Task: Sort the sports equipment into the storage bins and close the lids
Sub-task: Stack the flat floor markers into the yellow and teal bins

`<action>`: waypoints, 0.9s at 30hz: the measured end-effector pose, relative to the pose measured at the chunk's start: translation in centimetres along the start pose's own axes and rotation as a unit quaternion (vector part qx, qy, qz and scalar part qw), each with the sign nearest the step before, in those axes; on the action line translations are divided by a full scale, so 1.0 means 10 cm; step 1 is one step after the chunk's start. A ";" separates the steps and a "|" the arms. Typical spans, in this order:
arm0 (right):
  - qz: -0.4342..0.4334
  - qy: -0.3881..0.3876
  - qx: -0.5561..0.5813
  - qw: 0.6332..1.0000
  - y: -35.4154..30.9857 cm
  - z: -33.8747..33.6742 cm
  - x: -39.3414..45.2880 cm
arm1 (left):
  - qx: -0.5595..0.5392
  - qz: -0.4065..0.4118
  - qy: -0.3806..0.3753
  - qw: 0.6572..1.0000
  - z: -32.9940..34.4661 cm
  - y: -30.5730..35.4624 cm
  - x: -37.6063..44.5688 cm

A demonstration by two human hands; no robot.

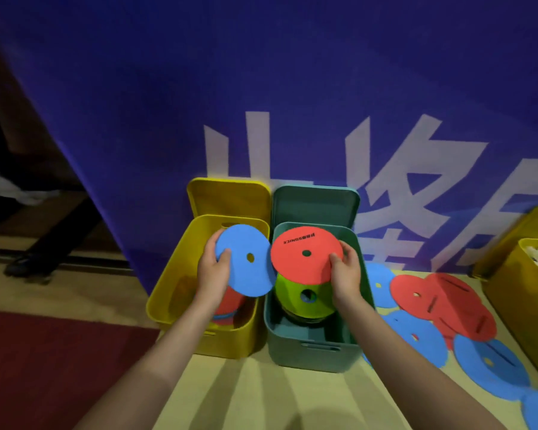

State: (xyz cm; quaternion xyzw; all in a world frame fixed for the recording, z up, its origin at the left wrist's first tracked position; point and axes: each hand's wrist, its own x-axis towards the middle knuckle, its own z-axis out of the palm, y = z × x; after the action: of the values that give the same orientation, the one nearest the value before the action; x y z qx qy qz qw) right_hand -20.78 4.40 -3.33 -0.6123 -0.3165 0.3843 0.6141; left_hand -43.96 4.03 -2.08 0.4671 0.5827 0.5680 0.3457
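Note:
My left hand (213, 268) grips a blue flat disc (246, 262) by its left edge, above the open yellow bin (180, 274). A red disc (230, 302) lies inside that bin. Over the open green bin (317, 352), my right hand (345, 271) holds a red flat disc (305, 256) with black lettering by its right edge. A lime-green disc (292, 293) sits on a stack in the green bin. Both lids, the yellow lid (230, 197) and the green lid (316, 206), stand upright behind their bins.
Several loose blue discs (491, 364) and red discs (448, 302) lie on the floor to the right of the green bin. Another yellow bin (522, 293) stands at the right edge. A blue banner (292, 88) hangs behind. A red mat (44, 367) lies at the lower left.

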 end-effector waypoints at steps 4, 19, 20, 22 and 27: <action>-0.005 0.013 0.007 1.000 0.16 0.48 -0.19 | 0.031 -0.032 0.036 0.998 -0.50 -0.25 0.26; 0.039 0.039 -0.097 0.994 0.69 0.68 -0.15 | 0.188 -0.201 -0.079 0.958 -0.49 -1.40 0.99; 0.038 0.038 -0.099 0.994 0.70 0.66 -0.15 | 0.177 -0.214 -0.085 0.957 -0.45 -1.46 1.03; 0.037 0.033 -0.104 0.993 0.69 0.63 -0.14 | 0.170 -0.242 -0.095 0.951 -0.41 -1.69 1.14; 0.054 0.025 -0.115 0.992 0.63 0.59 -0.09 | 0.337 -0.262 -0.156 0.891 -0.45 -1.89 1.17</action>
State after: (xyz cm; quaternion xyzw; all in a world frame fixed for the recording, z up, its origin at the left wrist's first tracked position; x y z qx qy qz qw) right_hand -26.81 6.31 -9.21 -0.7044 -0.3091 0.3630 0.5258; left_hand -54.81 15.06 -18.72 0.4684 0.7789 0.1464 0.3904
